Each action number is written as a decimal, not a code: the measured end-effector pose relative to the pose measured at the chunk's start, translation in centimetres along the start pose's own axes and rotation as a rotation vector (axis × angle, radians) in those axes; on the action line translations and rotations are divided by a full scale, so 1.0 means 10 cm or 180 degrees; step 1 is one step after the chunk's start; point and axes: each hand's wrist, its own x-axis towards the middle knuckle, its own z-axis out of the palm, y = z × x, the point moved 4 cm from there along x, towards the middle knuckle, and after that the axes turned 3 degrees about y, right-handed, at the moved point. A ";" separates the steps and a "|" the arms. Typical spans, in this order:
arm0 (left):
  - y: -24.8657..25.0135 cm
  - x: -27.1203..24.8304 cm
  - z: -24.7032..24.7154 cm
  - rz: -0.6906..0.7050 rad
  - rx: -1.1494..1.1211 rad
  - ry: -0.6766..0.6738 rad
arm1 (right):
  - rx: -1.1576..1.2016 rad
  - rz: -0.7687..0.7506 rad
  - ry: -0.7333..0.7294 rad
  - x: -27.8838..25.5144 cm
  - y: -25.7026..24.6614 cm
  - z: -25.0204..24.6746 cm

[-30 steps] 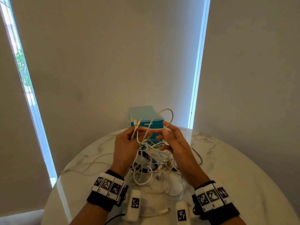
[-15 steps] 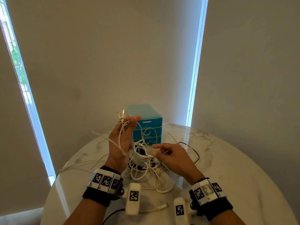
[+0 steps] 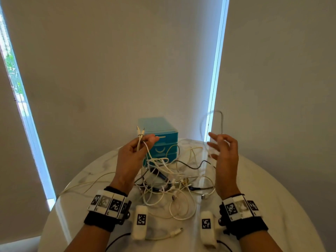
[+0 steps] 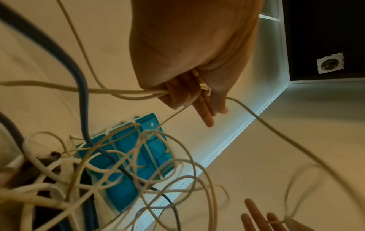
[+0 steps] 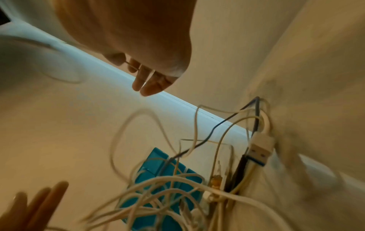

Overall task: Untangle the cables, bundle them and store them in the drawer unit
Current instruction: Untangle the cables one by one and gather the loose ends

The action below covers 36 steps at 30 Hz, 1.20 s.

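A tangle of white and dark cables [image 3: 169, 182] lies on the round marble table [image 3: 263, 197], in front of the teal drawer unit [image 3: 160, 135]. My left hand [image 3: 145, 140] is raised above the tangle and pinches a white cable whose two plug ends [image 3: 140, 132] stick up past the fingers. In the left wrist view that hand [image 4: 189, 96] grips several strands. My right hand [image 3: 222, 150] is up at the right with fingers spread. A thin cable loop [image 3: 211, 122] arcs, blurred, above its fingertips. In the right wrist view a thin strand [image 5: 131, 64] crosses the fingers [image 5: 146, 81].
A loose white cable with a plug [image 3: 174, 232] lies near the table's front edge. Another white strand [image 3: 87, 184] trails off to the left edge. A USB plug [image 3: 204, 196] sits at the tangle's right. Walls stand close behind the table.
My right hand has left the tangle and swung up and right, fingers spreading, with a thin loop flung up above it. The left hand still holds the cable ends.
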 end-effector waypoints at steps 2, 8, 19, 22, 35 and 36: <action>-0.01 0.01 -0.02 -0.0006 -0.0047 0.0005 | 0.0481 0.0253 -0.0070 0.04 -0.01 -0.02; -0.07 0.06 -0.05 0.0074 0.0107 -0.0150 | 0.0560 0.0783 -0.0328 0.05 0.12 0.07; -0.18 0.07 0.06 0.0361 0.1049 -0.1159 | -0.1370 0.0651 -0.2449 -0.75 0.12 0.73; -0.22 0.07 0.07 0.0441 0.1500 -0.1256 | -0.1289 0.0525 -0.2374 -0.70 0.09 0.71; -0.20 0.04 0.04 0.0276 0.1359 -0.1009 | -0.0893 0.0589 -0.2177 -0.60 0.06 0.62; -0.21 0.06 0.01 0.0225 0.1354 -0.0850 | -0.0560 0.0533 -0.1985 -0.51 0.02 0.56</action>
